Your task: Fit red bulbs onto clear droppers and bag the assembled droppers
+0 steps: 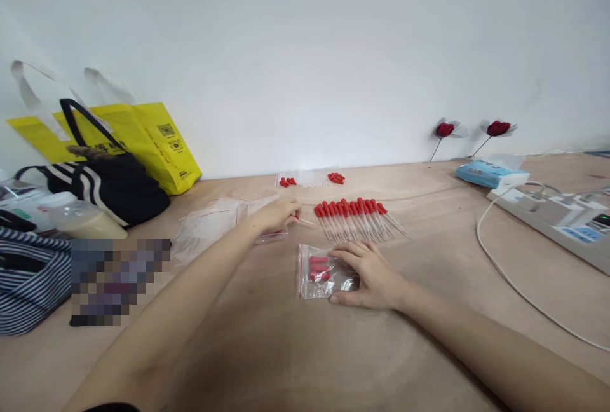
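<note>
My left hand [277, 215] is closed on a thin clear dropper [306, 222], its red end between the fingertips. Under and beside that hand is a zip bag [272, 238]. My right hand [369, 274] rests, fingers spread, on the right part of a clear zip bag [307, 291] with several red rubber caps [319, 268] in it. Just beyond my right hand lies a row of clear droppers with red caps [352, 208], tips pointing toward me. A pile of clear plastic bags [204, 227] lies left of my left hand.
Two groups of red caps [288, 182] [336, 178] lie on clear bags near the wall. At left stand a yellow bag [166, 145], a black bag [119, 183] and a bottle [86, 218]. Tissues [490, 173], a power strip [567, 234] and a white cable [500, 269] are at right.
</note>
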A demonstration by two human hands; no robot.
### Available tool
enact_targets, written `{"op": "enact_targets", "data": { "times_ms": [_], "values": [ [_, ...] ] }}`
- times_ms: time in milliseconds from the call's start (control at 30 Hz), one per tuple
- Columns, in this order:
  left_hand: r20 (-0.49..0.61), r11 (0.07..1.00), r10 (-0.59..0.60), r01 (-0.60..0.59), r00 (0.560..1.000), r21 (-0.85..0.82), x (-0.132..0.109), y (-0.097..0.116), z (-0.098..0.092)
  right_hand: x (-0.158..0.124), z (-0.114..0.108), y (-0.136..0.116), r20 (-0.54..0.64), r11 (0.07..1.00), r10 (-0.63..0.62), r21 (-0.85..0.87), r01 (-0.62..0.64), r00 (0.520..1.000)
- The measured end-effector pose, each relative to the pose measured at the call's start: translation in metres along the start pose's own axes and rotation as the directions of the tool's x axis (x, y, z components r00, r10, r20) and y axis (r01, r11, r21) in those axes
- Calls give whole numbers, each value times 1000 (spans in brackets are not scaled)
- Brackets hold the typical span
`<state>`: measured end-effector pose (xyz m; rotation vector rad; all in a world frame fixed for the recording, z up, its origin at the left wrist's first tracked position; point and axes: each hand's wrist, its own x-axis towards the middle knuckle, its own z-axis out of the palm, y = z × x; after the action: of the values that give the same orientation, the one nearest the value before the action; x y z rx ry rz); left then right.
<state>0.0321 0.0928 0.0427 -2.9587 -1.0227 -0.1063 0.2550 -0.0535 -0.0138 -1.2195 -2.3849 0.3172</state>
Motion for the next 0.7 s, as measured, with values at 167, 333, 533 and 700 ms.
{"op": "enact_targets", "data": {
  "times_ms": [167,333,533,700],
  "values": [
    [-54,993,-103,105,993,45,-61,4,-27,0,0,0,-1,1000,-5,-3,5,1000],
    [-172,985,-166,171,971,14,-131,20,-20,0,0,0,-1,1000,-5,-2,5,1000],
    [-275,989,-140,149,951,12,-145,36,11,0,0,0,-3,1000,-5,-12,5,1000],
    [-293,995,-79,95,953,41,-134,46,16,0,0,0,-7,1000,-6,-2,6,1000]
  ]
}}
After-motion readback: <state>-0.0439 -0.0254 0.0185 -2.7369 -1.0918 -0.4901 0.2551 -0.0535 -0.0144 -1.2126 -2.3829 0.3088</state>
